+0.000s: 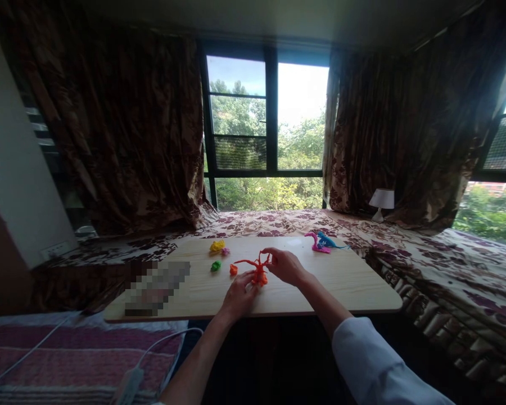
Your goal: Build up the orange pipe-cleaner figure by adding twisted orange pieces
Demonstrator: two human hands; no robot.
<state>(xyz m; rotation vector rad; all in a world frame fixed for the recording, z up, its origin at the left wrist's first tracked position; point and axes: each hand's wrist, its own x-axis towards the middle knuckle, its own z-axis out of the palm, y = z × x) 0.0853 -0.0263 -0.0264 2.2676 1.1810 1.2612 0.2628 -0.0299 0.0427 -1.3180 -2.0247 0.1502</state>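
Observation:
An orange clay figure [257, 268] with thin spreading limbs stands on the light wooden table [346, 281]. My left hand [238, 293] is closed round its base from the near side. My right hand [283, 264] pinches one of its upper limbs from the right. To the left of the figure lie a small orange lump [233, 269], a green lump [216, 265], a yellow lump [217, 245] and a tiny pink piece [225, 251].
A pink and a blue clay figure [321, 243] lie at the table's far right. A blurred-out object [154, 287] sits on the table's left part. A white lamp [382, 202] stands on the patterned ledge below the window. White cables [152, 349] trail at the lower left.

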